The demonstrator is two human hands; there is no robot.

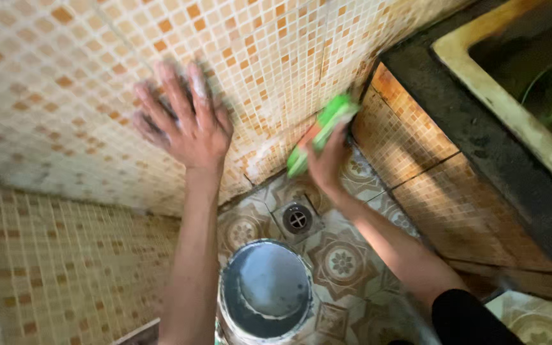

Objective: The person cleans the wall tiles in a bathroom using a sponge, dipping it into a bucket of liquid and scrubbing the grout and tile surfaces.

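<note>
Tiled bathroom corner, orange-and-cream mosaic wall (65,96) stained and soapy. Low against that wall, near the floor edge: bright green scrub brush (322,130), blurred, grasped in right hand (324,163). Left hand (183,118) released, fingers spread flat on wall, sudsy. Below, patterned floor with round drain (297,218) and grey bucket (265,291) nearer. Right: tiled ledge (416,153), cramped.

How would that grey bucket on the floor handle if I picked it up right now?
The bucket looks filled with water, so probably heavy for its size. Lifted or shoved quickly, it would likely slosh and spill. Its rim looks wet, and the left hand is soapy, so grip may be slippery.
</note>
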